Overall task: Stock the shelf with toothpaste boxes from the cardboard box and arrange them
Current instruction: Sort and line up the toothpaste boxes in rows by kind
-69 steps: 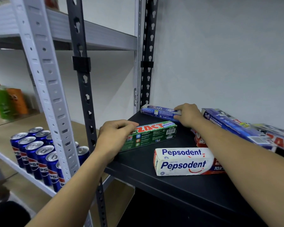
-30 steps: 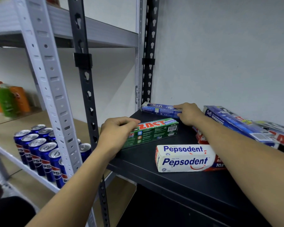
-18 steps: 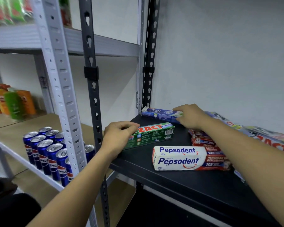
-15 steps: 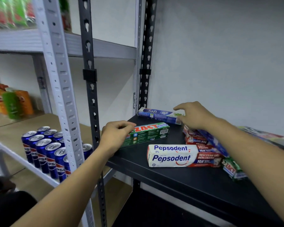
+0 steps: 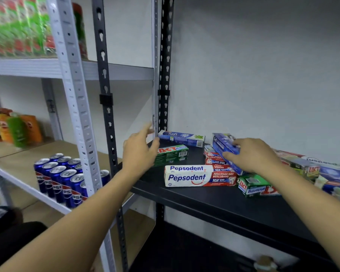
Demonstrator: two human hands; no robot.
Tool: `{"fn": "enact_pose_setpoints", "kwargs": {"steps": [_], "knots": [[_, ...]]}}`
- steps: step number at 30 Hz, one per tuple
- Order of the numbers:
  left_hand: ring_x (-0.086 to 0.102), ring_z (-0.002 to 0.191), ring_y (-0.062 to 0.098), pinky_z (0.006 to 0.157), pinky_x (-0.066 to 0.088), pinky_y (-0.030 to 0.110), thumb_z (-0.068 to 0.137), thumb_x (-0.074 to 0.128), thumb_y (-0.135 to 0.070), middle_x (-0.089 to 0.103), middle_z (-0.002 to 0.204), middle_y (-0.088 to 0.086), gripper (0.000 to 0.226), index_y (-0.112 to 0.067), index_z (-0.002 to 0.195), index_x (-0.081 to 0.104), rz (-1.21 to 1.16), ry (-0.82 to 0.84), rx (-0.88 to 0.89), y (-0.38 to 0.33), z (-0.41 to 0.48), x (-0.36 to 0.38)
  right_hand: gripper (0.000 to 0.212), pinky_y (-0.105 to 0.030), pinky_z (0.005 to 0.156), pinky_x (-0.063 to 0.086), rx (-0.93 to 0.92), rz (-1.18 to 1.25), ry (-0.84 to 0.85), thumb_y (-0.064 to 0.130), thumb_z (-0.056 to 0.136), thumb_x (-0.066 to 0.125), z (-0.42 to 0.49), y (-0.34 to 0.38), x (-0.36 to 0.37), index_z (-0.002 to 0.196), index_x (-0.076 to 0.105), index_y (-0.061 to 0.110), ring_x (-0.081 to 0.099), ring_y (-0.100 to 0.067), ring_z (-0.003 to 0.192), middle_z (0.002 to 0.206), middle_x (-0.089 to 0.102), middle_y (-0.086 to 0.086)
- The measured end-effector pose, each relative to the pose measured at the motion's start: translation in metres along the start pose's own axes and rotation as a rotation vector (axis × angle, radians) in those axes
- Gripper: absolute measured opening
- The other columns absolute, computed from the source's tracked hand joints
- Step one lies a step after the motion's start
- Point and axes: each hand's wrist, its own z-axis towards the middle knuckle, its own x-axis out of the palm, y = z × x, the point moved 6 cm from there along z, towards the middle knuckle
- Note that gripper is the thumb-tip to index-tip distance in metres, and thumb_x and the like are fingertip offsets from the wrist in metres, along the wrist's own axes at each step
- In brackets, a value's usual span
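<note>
1. While the right hand (image 5: pixel 251 156) curls its fingers and thumb round one end of a tilted dark-blue cardboard toothpaste box (image 5: pixel 223 147), the left hand (image 5: pixel 139 152) is spread, fingers straight and apart, over the left end of a green rectangular Zact toothpaste box (image 5: pixel 173 154). Whether it touches that box I cannot tell.
2. The gripped dark-blue box leans on a small stack of red-and-white toothpaste boxes (image 5: pixel 213 157), just behind a long white-and-red Pepsodent toothpaste box (image 5: pixel 196 176).
3. Against the wall a blue-and-white Safi toothpaste box (image 5: pixel 182 137) lies flat. The green Zact box sits just in front of it and the Pepsodent box lies nearer the front edge, all three roughly parallel at the left end of the black metal shelf (image 5: pixel 214 205).
4. Further right, a second green Zact box (image 5: pixel 256 186) lies with its print upside down, beside a loose heap of mixed toothpaste boxes (image 5: pixel 312 169) lying askew.
5. Stocking looks well advanced, since many boxes are on the shelf, but the cardboard box is out of view, so what remains in it is unknown. Arranging seems early: three boxes are lined up, while the heap is yet to be sorted.
6. On the neighbouring pale shelf stand blue Pepsi cans (image 5: pixel 61 177).
</note>
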Motion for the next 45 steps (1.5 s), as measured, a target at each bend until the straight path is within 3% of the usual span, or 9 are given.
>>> {"fn": "enact_pose_setpoints", "kwargs": {"steps": [5, 9, 14, 17, 23, 29, 34, 39, 45], "knots": [[0.056, 0.112, 0.009, 0.092, 0.047, 0.035, 0.096, 0.056, -0.033, 0.056, 0.136, -0.009, 0.067, -0.021, 0.154, 0.025, -0.227, -0.253, -0.212, -0.006, -0.007, -0.031, 0.058, -0.038, 0.086, 0.050, 0.011, 0.014, -0.015, 0.051, 0.087, 0.058, -0.015, -0.002, 0.006, 0.137, 0.050, 0.023, 0.057, -0.032, 0.110, 0.124, 0.059, -0.009], [0.056, 0.121, 0.016, 0.100, 0.046, 0.036, 0.098, 0.053, -0.031, 0.058, 0.138, -0.002, 0.050, -0.017, 0.146, 0.044, -0.090, -0.012, -0.174, -0.004, -0.013, -0.013, 0.040, -0.036, 0.076, 0.048, 0.009, 0.066, -0.082, 0.035, 0.094, 0.053, -0.022, 0.001, 0.006, 0.128, 0.056, 0.014, 0.058, -0.033, 0.103, 0.114, 0.057, -0.013], [0.057, 0.117, 0.023, 0.099, 0.041, 0.041, 0.101, 0.047, -0.042, 0.066, 0.127, 0.002, 0.038, -0.024, 0.131, 0.061, 0.255, 0.336, -0.130, 0.014, -0.022, 0.022, 0.045, -0.041, 0.093, 0.043, 0.010, 0.141, -0.126, 0.026, 0.098, 0.045, -0.028, -0.002, 0.003, 0.140, 0.048, 0.011, 0.048, -0.037, 0.115, 0.123, 0.054, -0.018], [0.057, 0.112, 0.024, 0.094, 0.041, 0.038, 0.101, 0.047, -0.039, 0.068, 0.120, 0.003, 0.033, -0.024, 0.123, 0.067, 0.266, 0.330, -0.102, 0.015, -0.023, 0.025, 0.050, -0.042, 0.098, 0.037, 0.016, 0.195, -0.144, 0.024, 0.100, 0.041, -0.031, -0.005, -0.001, 0.148, 0.038, 0.014, 0.041, -0.038, 0.119, 0.127, 0.052, -0.018], [0.055, 0.124, 0.024, 0.105, 0.043, 0.037, 0.101, 0.049, -0.035, 0.059, 0.138, 0.005, 0.034, -0.023, 0.129, 0.065, 0.152, 0.423, -0.099, 0.017, -0.022, 0.030, 0.049, -0.043, 0.102, 0.037, -0.004, 0.413, -0.116, 0.026, 0.099, 0.047, -0.034, -0.003, -0.007, 0.147, 0.041, 0.019, 0.040, -0.035, 0.127, 0.137, 0.050, -0.014], [0.062, 0.114, 0.016, 0.097, 0.050, 0.033, 0.098, 0.058, -0.031, 0.069, 0.123, -0.004, 0.033, -0.021, 0.129, 0.064, -0.031, 0.267, -0.020, -0.017, -0.017, 0.020, 0.046, -0.028, 0.077, 0.056, -0.149, 0.710, -0.006, 0.027, 0.099, 0.054, -0.039, 0.007, -0.015, 0.144, 0.046, 0.027, 0.046, -0.016, 0.123, 0.138, 0.046, 0.004], [0.060, 0.114, 0.012, 0.098, 0.051, 0.032, 0.099, 0.052, -0.044, 0.063, 0.130, -0.005, 0.049, -0.023, 0.143, 0.051, -0.230, 0.367, -0.096, -0.032, -0.014, 0.030, 0.049, -0.028, 0.097, 0.043, -0.323, 0.526, -0.068, 0.024, 0.096, 0.059, -0.045, 0.018, -0.016, 0.142, 0.046, 0.035, 0.035, -0.007, 0.122, 0.131, 0.048, 0.015], [0.063, 0.093, 0.003, 0.073, 0.050, 0.020, 0.095, 0.061, -0.042, 0.070, 0.113, -0.007, 0.030, -0.027, 0.120, 0.066, -0.116, 0.450, -0.043, -0.030, -0.028, 0.034, 0.045, -0.032, 0.099, 0.042, -0.363, 0.380, -0.126, 0.017, 0.089, 0.068, -0.047, 0.023, -0.011, 0.127, 0.056, 0.038, 0.038, -0.007, 0.120, 0.128, 0.052, 0.016], [0.062, 0.098, 0.004, 0.077, 0.059, 0.031, 0.091, 0.068, -0.039, 0.063, 0.126, -0.007, 0.025, -0.029, 0.112, 0.059, -0.150, 0.470, 0.018, -0.033, -0.041, 0.027, 0.038, -0.032, 0.102, 0.039, -0.328, 0.407, 0.038, 0.032, 0.082, 0.076, -0.051, 0.010, 0.006, 0.109, 0.052, 0.041, 0.043, -0.010, 0.123, 0.130, 0.048, 0.013]]}}
